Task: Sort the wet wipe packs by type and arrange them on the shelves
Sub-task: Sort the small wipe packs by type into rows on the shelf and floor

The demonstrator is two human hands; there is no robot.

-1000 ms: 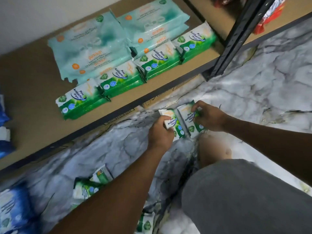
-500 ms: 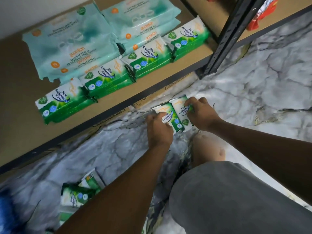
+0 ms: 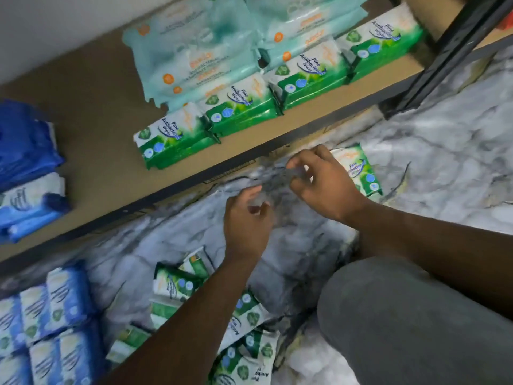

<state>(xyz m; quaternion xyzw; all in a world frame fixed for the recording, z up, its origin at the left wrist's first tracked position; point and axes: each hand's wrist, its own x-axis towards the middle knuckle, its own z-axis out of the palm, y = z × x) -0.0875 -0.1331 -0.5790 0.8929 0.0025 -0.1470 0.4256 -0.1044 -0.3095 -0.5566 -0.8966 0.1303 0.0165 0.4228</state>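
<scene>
Both the left hand (image 3: 245,218) and right hand (image 3: 324,184) were held open and empty, so the green-and-white plastic wipe pack (image 3: 358,169) leaning beside the right hand could be toppled.

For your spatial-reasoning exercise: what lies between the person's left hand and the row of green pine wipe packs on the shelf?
In the head view, only bare marble-patterned floor and the shelf's dark front edge separate the left hand from the green pine packs.

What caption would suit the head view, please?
Both hands, left and right, hover empty beside a green pack below the shelf.
</scene>
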